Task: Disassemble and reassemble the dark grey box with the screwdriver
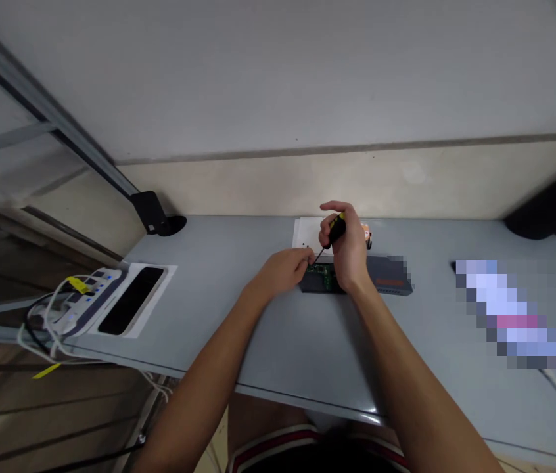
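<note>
A long dark grey device [386,269] lies on the grey table, its left part uncovered to show a green circuit board [326,276]. My right hand [351,253] is wrapped round a screwdriver [337,228] with a black and yellow handle. The thin shaft slants down and left to the board. My left hand [285,270] is at the device's left end, fingertips pinched together beside the screwdriver's tip. Whatever lies between those fingers is too small to make out. Behind the device is a white sheet [307,235] with small dark spots on it.
On the left, a white power strip [93,299] with tangled cables sits by a black-screened phone [133,301]. A black object [150,211] stands at the back left. A pixelated device [509,312] with a white cable lies right. A small orange item [367,234] is behind my right hand.
</note>
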